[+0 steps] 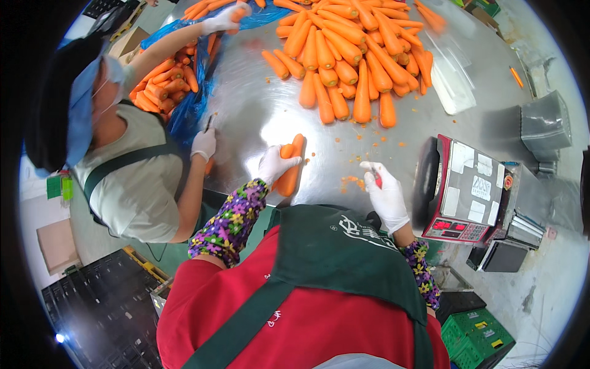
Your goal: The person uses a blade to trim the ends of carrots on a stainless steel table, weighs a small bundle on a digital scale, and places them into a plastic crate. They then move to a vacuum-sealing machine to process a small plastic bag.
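Note:
My left hand, in a white glove, grips a large orange carrot close to the table's near edge. The rounded end of a second carrot shows between its thumb and fingers. My right hand, also gloved, is closed around a small red-handled tool; its working end is mostly hidden. Orange trimmings lie on the steel table just left of my right hand. Beyond both hands rises a large heap of carrots, many with their cut ends facing me.
At left, a co-worker in white gloves reaches over blue plastic sheeting beside a mass of carrots. A digital scale stands at right, with clear plastic bags and stacked clear containers beyond. Green crates sit below.

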A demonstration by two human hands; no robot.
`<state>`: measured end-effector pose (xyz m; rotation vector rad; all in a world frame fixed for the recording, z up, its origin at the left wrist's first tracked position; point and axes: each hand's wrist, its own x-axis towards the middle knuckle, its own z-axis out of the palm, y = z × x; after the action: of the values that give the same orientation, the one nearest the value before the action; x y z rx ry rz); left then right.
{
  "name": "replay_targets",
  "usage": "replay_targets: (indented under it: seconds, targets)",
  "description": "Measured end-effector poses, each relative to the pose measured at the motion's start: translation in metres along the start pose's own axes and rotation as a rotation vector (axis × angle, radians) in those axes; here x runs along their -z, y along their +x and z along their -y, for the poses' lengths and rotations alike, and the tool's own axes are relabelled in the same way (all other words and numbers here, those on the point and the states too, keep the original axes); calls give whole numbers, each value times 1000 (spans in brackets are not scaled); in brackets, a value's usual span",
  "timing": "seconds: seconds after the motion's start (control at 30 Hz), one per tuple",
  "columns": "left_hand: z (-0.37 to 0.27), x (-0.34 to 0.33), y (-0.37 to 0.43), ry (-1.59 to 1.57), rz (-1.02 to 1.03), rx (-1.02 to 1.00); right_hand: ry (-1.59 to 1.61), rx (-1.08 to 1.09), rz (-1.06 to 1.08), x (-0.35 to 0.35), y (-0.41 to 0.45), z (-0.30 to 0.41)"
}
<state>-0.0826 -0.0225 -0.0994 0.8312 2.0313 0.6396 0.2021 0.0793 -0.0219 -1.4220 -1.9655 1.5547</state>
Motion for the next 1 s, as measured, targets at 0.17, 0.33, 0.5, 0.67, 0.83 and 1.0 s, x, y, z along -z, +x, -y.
replay_targets:
  seconds: [0.17, 0.33, 0.5, 0.67, 0.83, 1.0]
  targets:
    - [-22, -8, -29, -98, 9, -278, -293, 274, -71, -8, 3, 11]
    - [-90, 2, -65, 29, 51, -454, -431, 362, -177, -7, 6, 38]
    - [-99, -3, -72, 235, -87, -708, -457, 458, -243, -8, 8, 40]
    - [-106, -4, -81, 364, -139, -713, -519, 423, -213, -9, 7, 38]
    - [-105, -1, -85, 405, -163, -753, -545, 340, -185, -9, 13, 19]
    - [-104, 1, -85, 460, -184, -789, -28, 80, -1, -2, 13, 5]
